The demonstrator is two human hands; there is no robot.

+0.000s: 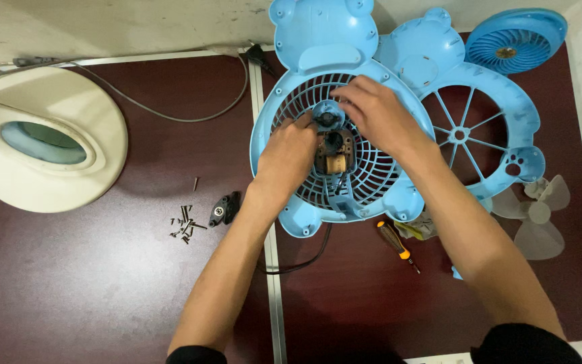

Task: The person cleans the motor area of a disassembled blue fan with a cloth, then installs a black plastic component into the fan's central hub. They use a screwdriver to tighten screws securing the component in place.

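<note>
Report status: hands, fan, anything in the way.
Left hand and right hand both on the motor at the middle of the blue fan grille. Neither hand visibly gripping. Screwdriver and screws lie apart, nothing blocking.

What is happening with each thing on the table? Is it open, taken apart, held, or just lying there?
Blue fan housing: opened, lying flat, motor exposed.
Motor: uncovered at the grille's centre.
Left hand: resting on the grille beside the motor.
Right hand: fingertips at the motor's top.
Front cover: removed, lying flat.
Fan blade: detached, lying loose.
Screwdriver: lying unheld.
Screws: removed, piled loosely.
</note>
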